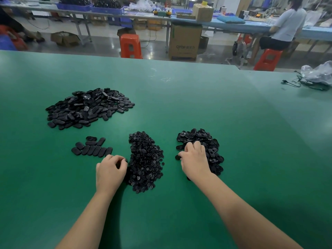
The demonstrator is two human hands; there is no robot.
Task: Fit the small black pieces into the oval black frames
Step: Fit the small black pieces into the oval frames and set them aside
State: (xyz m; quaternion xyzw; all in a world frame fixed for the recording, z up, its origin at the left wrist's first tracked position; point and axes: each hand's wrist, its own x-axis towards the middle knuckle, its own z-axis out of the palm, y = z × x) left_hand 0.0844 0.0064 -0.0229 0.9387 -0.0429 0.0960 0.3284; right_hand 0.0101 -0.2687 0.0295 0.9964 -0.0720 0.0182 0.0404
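A heap of small black pieces (145, 160) lies in the middle of the green table (197, 105). My left hand (110, 170) rests at its left edge with fingers curled; whatever they hold is hidden. To the right is a heap of oval black frames (206, 141). My right hand (195, 161) lies on that heap's left side, its curled fingers on an oval frame (178, 157). A short row of oval parts (92, 147) sits left of my left hand. A large pile of oval parts (88, 107) lies further back on the left.
A crumpled plastic bag with black cables (316, 76) lies at the table's far right. Beyond the table's far edge stand orange stools (130, 45), a cardboard box (185, 42) and a long bench where a person (285, 26) sits.
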